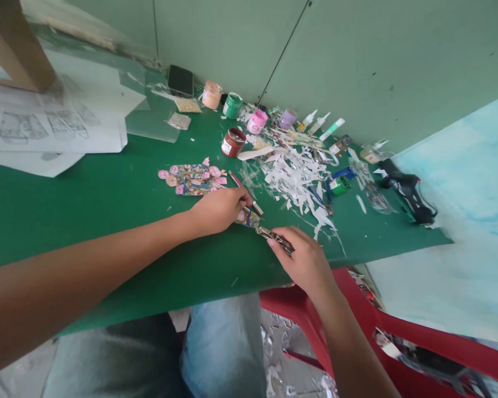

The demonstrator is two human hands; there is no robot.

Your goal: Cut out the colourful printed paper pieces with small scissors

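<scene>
My left hand [219,210] is closed on a small flat patterned piece [249,218], pinching it just above the green table. Its colours are blue, brown and cream, and part of it is hidden under my fingers. In my right hand [304,254] is a shiny metal clipper [276,240], perhaps a nail clipper; its tip meets the piece's right end. Beyond my left hand lies a cluster of patterned cutouts with pink round parts [194,177]. A pen-like craft knife [249,194] rests beside my left fingertips.
White paper scraps [294,174] are heaped right of centre. Open paint jars [234,142] and glue tubes [332,129] stand toward the wall. Printed sheets [45,124] and a cardboard box [19,55] occupy the left. A red chair [356,309] stands against the table's near right edge.
</scene>
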